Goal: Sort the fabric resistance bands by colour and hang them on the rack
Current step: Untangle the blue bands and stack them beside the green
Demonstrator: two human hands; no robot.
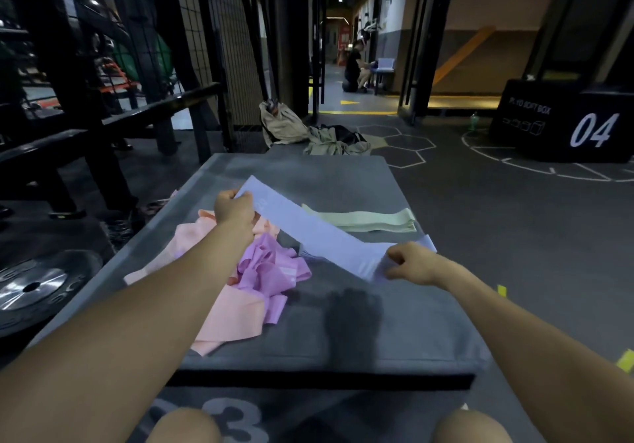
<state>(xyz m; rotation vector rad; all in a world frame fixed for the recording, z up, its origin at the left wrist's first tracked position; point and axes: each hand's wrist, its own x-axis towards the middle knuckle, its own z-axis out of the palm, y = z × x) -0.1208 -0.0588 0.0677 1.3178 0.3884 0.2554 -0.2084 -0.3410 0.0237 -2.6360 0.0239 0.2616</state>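
Head view: both hands hold one lilac band (319, 233), stretched flat and slanting across the grey surface (394, 322). The left hand (235, 211) pinches its far end, up over the heap; the right hand (413, 266) grips the near end, fingers curled round the fabric, low over the surface. The hands are well apart, with the band taut between them.

Under the left forearm lies a mixed heap: peach bands (226, 319) spread wide, with a crumpled pink band (271, 266) on top. A pale green band (367, 221) lies by itself, flat, near the far right of the surface, just beyond the lilac one.

The step in hand looks like sorting: the lilac band is being pulled clear and straightened, probably to start or join a pile of its own (a second lilac layer may lie beneath the right hand, though I cannot tell). Nothing is yet hung; a dark metal frame (103, 106) stands to the left, and whether that is the rack is unclear.

Next, the band wants laying down flat, apart from the green one, then the pink needs teasing out of the peach without dragging the heap along.
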